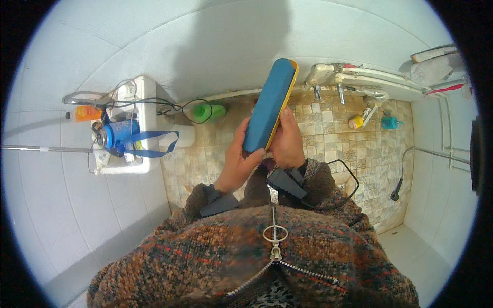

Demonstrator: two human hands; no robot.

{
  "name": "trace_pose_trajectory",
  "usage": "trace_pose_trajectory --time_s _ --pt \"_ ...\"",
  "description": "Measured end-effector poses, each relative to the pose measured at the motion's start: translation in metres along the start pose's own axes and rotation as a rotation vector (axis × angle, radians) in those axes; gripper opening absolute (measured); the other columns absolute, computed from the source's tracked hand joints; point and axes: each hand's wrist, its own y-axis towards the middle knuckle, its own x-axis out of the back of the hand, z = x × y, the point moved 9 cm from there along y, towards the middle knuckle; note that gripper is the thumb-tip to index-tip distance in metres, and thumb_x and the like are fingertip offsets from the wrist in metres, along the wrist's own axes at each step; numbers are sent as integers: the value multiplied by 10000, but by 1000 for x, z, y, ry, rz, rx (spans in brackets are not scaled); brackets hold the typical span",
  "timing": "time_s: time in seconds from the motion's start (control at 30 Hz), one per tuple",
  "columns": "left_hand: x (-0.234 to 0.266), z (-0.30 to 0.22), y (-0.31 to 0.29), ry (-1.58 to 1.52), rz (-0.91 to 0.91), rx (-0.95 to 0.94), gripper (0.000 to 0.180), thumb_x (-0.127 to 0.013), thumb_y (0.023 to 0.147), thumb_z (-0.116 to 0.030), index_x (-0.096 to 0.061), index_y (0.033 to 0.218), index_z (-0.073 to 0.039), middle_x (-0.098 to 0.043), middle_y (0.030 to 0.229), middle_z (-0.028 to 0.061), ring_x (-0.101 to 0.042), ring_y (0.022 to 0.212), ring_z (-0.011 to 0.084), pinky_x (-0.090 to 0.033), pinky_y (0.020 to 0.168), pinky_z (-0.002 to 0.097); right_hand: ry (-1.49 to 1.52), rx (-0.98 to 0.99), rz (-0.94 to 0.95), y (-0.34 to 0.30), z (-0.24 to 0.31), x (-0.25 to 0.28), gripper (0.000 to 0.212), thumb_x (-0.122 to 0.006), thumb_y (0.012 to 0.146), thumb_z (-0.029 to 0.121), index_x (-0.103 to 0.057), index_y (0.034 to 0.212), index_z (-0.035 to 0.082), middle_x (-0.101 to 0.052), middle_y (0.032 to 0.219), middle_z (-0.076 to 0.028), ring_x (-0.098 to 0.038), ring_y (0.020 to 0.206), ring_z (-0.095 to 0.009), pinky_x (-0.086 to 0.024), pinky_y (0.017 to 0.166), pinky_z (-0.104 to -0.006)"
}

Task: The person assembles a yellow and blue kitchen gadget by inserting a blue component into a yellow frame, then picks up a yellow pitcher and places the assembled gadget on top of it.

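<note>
In front of my body, both hands hold a long, rounded blue case with a yellow side [268, 105], tilted with its far end to the right. My left hand [239, 159] wraps the near left edge, its thumb lying across the near end. Along the yellow side, my right hand [287, 139] grips with the fingers partly hidden behind the case. The case appears closed, and its underside is out of sight. A dark device [287, 183] is strapped at my right wrist, and another dark device [220, 205] at my left.
On the left a white wall shelf [149, 115] carries a blue bottle with a strap [122, 134], black cables and an orange bottle [87, 113]. A green container [208, 112] stands below. White pipes with taps [340, 92] run along the far wall; a shower head [395, 196] hangs right.
</note>
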Motion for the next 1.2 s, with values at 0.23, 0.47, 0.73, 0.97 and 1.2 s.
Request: trace_pose_trajectory --time_s 0.23,0.47,0.73,0.97,1.2 --pt "3 -6 1 55 46 -49 743 -619 778 -229 -221 1361 3 -341 1314 140 -365 1196 211 -314 987 330 52 67 53 -1 4 -2 349 -347 958 223 -356 1260 47 -509 1099 -71 -514 993 -161 -423 886 -304" --pt "15 4 -1 8 -56 37 617 -593 806 -197 -300 1313 -3 -441 1192 116 -446 1075 175 -378 910 312 30 6 19 -7 -1 -1 359 -379 950 190 -348 1279 50 -508 1123 -57 -515 1010 -153 -431 888 -306" --pt "17 5 -6 -141 -101 -28 614 -582 812 -206 -293 1309 7 -425 1189 98 -452 1049 165 -390 891 298 76 17 51 -7 8 -4 404 -394 940 159 -309 1324 67 -497 1167 -43 -513 1035 -151 -431 900 -310" --pt "13 0 -5 97 -108 -76 626 -587 811 -201 -281 1308 24 -417 1197 130 -471 1028 180 -424 848 300 -9 4 12 -8 3 2 485 -433 917 111 -254 1368 95 -491 1179 -54 -512 1028 -145 -433 891 -296" --pt "12 2 -5 17 -119 -7 614 -575 819 -198 -279 1310 22 -414 1200 125 -446 1059 181 -390 892 301 -3 3 5 -9 3 4 523 -453 904 83 -236 1379 113 -493 1172 -67 -515 1021 -144 -443 874 -291"
